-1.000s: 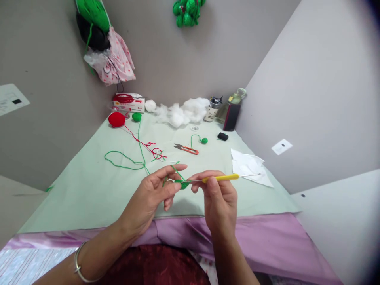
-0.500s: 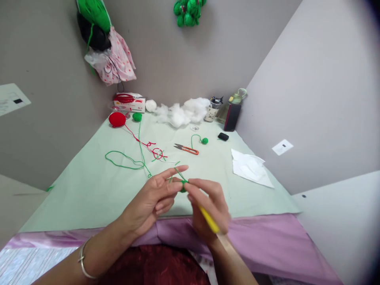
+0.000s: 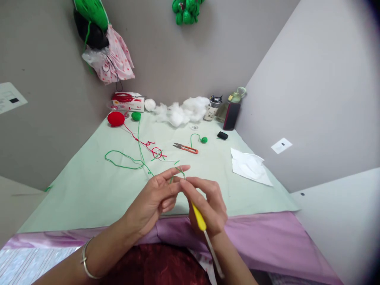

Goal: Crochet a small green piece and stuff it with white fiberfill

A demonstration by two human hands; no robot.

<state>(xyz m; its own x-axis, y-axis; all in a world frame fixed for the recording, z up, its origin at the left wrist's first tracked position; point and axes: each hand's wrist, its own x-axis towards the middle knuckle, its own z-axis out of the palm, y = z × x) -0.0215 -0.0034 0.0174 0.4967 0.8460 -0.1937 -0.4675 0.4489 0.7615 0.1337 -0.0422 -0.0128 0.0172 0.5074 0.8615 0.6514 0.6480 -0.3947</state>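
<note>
My right hand is closed around a crochet hook with a yellow grip, its metal tail slanting down toward my wrist. My left hand pinches a small green crocheted piece, now almost wholly hidden behind the fingertips of both hands. Over my raised left forefinger runs green yarn, drawn taut toward the pinch. The hook's working tip is too small to make out. Both hands meet just above the front of the table. From the left hand, a green strand leads back to a green yarn ball.
Orange thread snips lie beyond my hands, beside a small green crocheted ball. Red yarn, white stuffing, a pen cup and a propped phone line the back. White tissue lies at right.
My right hand has shifted slightly left and turned, so the hook's grip and metal tail now show plainly. The green piece, visible before, is now covered by my fingers.
</note>
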